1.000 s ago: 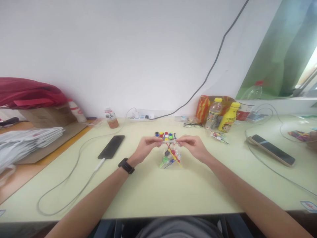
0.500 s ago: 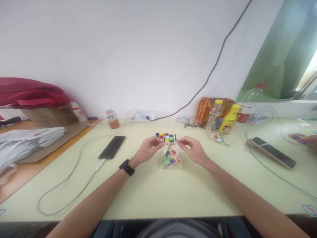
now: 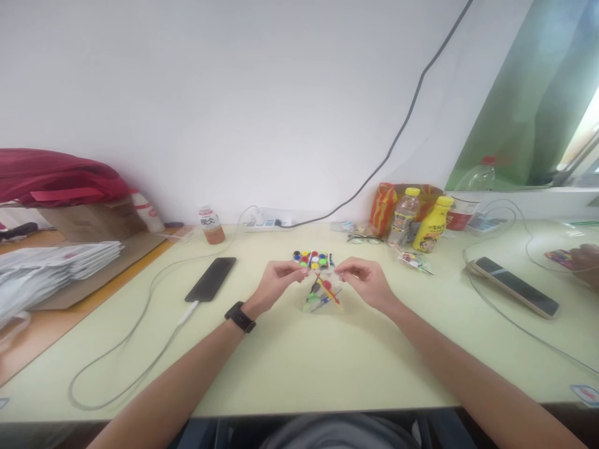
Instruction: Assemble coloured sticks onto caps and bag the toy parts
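Observation:
Between my two hands hangs a clear plastic bag [image 3: 322, 294] with small colourful plastic pieces inside: green, red, blue and yellow. My left hand [image 3: 279, 282] pinches its upper left corner between thumb and fingers. At the upper right corner, my right hand [image 3: 362, 279] pinches it the same way. Just behind the bag, a group of small round coloured pieces [image 3: 315, 259] lies on the table, with slim sticks among them. The exact kind of the pieces is too small to make out.
A black phone [image 3: 210, 279] on a white cable lies left, another phone [image 3: 515, 287] right. Bottles [image 3: 433, 226] and glasses [image 3: 365, 239] stand or lie at the back right, near another small bag [image 3: 415, 262]. A peach-coloured drink bottle [image 3: 211, 226] is back left. Another person's hand [image 3: 584, 257] shows far right.
The bag's top edge has spread a little as my hands moved slightly apart. Its lower end has shifted up a bit.

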`<state>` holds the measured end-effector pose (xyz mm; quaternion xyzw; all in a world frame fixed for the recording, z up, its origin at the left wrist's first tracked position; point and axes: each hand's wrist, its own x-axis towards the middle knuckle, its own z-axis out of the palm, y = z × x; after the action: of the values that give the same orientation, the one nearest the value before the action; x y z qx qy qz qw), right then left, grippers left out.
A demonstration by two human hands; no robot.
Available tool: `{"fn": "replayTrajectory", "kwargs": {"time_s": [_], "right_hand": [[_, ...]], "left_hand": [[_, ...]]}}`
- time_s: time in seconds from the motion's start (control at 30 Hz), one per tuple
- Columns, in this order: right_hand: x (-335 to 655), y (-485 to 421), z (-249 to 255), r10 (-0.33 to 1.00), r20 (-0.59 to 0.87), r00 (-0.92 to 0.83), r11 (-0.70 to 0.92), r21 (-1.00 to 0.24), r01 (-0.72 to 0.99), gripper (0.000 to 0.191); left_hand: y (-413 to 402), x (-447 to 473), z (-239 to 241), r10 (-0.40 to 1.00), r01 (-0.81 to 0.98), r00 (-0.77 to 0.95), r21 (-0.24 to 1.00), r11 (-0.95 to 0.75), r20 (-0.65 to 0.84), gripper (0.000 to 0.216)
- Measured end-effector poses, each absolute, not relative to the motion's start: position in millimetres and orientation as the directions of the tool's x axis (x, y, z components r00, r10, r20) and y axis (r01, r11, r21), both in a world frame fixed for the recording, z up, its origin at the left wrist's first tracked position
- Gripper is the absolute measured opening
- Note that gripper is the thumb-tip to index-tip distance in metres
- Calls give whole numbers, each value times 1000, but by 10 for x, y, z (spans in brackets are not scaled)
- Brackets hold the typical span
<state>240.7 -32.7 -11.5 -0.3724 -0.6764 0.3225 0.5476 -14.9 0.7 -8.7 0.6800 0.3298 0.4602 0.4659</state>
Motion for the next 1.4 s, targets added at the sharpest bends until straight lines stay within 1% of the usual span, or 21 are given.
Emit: {"fn": "replayTrajectory", "kwargs": {"time_s": [0.1,0.17,0.23,0.33,0.37,0.5,0.73,0.9,1.13,1.27,1.4], "right_hand": [[2390,-346,-125,852,503,-146,523,-835,171,14],[2368,-355,-125,862,483,-155,505,-842,189,22],[2343,-363,-118,871,461,-170,490,-837,244,29],[2319,-376,-98,858,452,-245,513,-782,354,21],[2317,-381,-90,849,458,-263,527,-762,375,21],[2324,-400,-61,838,474,-270,546,-745,383,21],[2336,-399,-29,842,460,-282,539,-750,384,27],[2332,-407,-13,853,449,-265,520,-776,358,24],[2414,-384,21,847,425,-320,527,-755,391,27],[2497,-351,62,853,395,-340,511,-762,398,31],[2530,-343,100,865,359,-352,484,-783,391,34]], "left_hand": [[-11,-131,-94,870,13,371,935,-355,325,22],[-22,-112,-99,870,15,378,937,-348,317,29],[-31,-94,-101,862,55,384,923,-380,332,35],[-42,-73,-91,824,158,408,858,-488,393,30],[-46,-68,-84,809,188,424,834,-519,407,29],[-63,-58,-59,771,241,468,777,-581,432,26],[-83,-44,-51,758,277,475,742,-610,446,27],[-111,-40,-29,764,263,477,759,-596,435,26],[-102,-54,-12,800,251,483,819,-516,356,29],[-65,-89,-6,817,247,477,843,-477,323,33],[-93,-92,50,807,191,504,871,-453,309,34]]}}
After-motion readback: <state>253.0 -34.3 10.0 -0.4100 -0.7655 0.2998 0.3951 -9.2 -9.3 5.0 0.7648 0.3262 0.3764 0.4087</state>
